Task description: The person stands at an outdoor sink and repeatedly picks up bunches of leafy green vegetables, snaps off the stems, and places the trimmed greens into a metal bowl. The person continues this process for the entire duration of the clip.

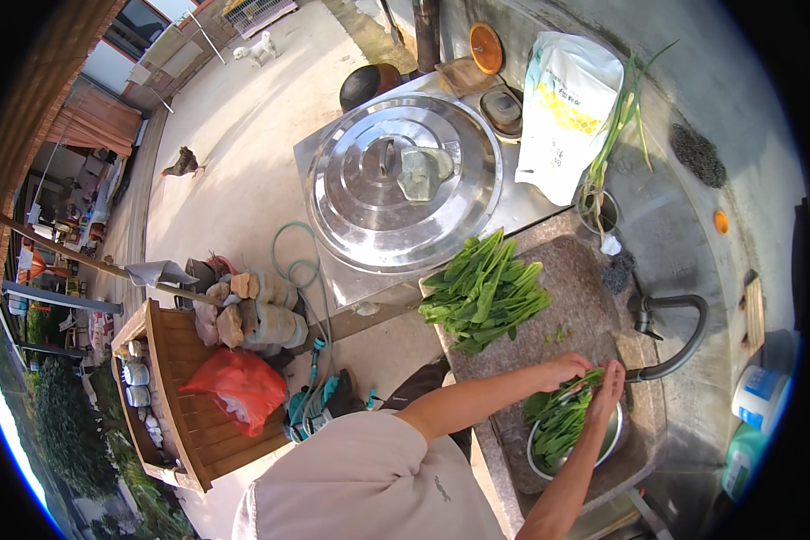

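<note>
Over the stone sink (574, 270), my left hand (567, 370) and my right hand (609, 388) are close together, their fingers on a bunch of leafy greens (582, 385). Directly below them, a metal bowl (612, 439) holds more leafy greens (555, 439) and sits in the basin. Some leaves stick out past its left rim. A larger pile of leafy greens (482, 293) lies on the sink's far left ledge, with a few leaf scraps beside it. A dark gooseneck faucet (698, 331) curves just right of my hands.
A large metal lid (351, 209) with a stone (424, 173) on it covers the stove. Behind the sink are a white bag (570, 115), spring onions (614, 128) and a steel-wool scourer (617, 272). At left are a red plastic bag (236, 388) and a hose (314, 263).
</note>
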Motion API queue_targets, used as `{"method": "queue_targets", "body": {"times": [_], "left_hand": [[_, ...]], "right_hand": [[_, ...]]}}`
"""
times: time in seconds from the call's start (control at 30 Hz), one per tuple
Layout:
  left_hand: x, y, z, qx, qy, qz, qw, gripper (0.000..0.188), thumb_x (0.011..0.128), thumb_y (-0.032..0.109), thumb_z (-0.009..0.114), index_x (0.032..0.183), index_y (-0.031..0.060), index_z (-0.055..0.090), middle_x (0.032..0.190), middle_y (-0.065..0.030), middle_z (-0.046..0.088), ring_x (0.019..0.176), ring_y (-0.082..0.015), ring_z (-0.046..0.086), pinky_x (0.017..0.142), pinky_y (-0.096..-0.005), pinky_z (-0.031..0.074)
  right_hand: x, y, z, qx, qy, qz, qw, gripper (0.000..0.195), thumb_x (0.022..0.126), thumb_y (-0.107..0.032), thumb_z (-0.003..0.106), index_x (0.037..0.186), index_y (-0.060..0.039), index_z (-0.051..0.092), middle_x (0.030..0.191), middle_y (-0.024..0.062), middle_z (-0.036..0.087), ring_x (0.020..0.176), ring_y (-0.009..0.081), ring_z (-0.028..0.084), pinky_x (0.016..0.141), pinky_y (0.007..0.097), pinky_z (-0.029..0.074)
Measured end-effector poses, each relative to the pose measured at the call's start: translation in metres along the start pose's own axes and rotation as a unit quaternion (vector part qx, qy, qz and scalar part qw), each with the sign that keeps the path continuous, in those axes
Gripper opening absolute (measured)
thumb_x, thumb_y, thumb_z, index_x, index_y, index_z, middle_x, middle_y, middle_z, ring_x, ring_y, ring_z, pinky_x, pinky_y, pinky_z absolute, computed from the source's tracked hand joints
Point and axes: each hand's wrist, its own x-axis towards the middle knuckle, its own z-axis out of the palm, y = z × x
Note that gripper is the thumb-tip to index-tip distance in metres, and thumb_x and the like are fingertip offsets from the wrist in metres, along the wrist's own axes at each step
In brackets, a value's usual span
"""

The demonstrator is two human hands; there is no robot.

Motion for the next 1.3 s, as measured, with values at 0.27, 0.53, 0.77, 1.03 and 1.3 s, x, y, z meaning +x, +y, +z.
{"method": "queue_targets", "body": {"times": [0.27,0.53,0.77,1.03,1.3], "left_hand": [[0.011,-0.013,0.0,-0.012,-0.015,-0.063,0.998,0.015,0.079,-0.002,0.049,0.085,-0.0004,0.063,0.068,-0.0074,0.058,0.05,-0.0142,0.053,0.044,-0.0273,0.043],[0.008,-0.015,0.008,0.164,0.08,0.075,0.98,0.014,0.088,0.013,0.064,0.094,0.0002,0.061,0.081,-0.0045,0.062,0.066,-0.0106,0.056,0.054,-0.0261,0.044],[0.013,0.007,-0.009,0.183,0.032,0.053,0.981,0.013,0.092,0.014,0.062,0.094,0.0016,0.061,0.08,-0.0038,0.063,0.069,-0.0097,0.059,0.056,-0.024,0.048],[0.021,-0.002,0.003,0.463,0.037,0.226,0.857,0.021,0.094,0.021,0.056,0.1,0.0025,0.062,0.077,-0.0045,0.062,0.064,-0.0149,0.055,0.058,-0.03,0.043],[0.005,0.031,0.016,0.769,0.05,0.152,0.619,0.021,0.089,0.03,0.057,0.097,0.0137,0.067,0.086,-0.0133,0.067,0.081,-0.0364,0.063,0.065,-0.0462,0.048]], "right_hand": [[0.018,0.037,-0.042,-0.009,-0.043,-0.003,0.999,0.031,0.097,-0.031,0.057,0.101,-0.0008,0.063,0.076,0.0037,0.063,0.063,0.0086,0.054,0.057,0.0223,0.042],[-0.007,0.013,-0.022,-0.016,-0.053,0.124,0.991,0.026,0.094,-0.024,0.062,0.114,-0.0075,0.06,0.092,-0.0011,0.061,0.081,0.0079,0.056,0.065,0.0209,0.043],[-0.003,-0.018,-0.008,0.05,-0.079,0.085,0.992,0.02,0.089,-0.01,0.065,0.108,-0.0018,0.065,0.092,0.0007,0.061,0.074,0.0069,0.052,0.066,0.0223,0.042],[-0.016,-0.023,-0.005,-0.017,-0.031,0.083,0.996,0.02,0.092,-0.015,0.063,0.107,-0.004,0.067,0.075,-0.0054,0.056,0.062,0.0035,0.042,0.055,0.0214,0.035],[-0.013,-0.003,-0.014,-0.365,-0.003,-0.135,0.921,0.018,0.084,-0.012,0.069,0.097,0.0001,0.069,0.071,0.0019,0.061,0.064,0.0092,0.052,0.06,0.0273,0.045]]}}
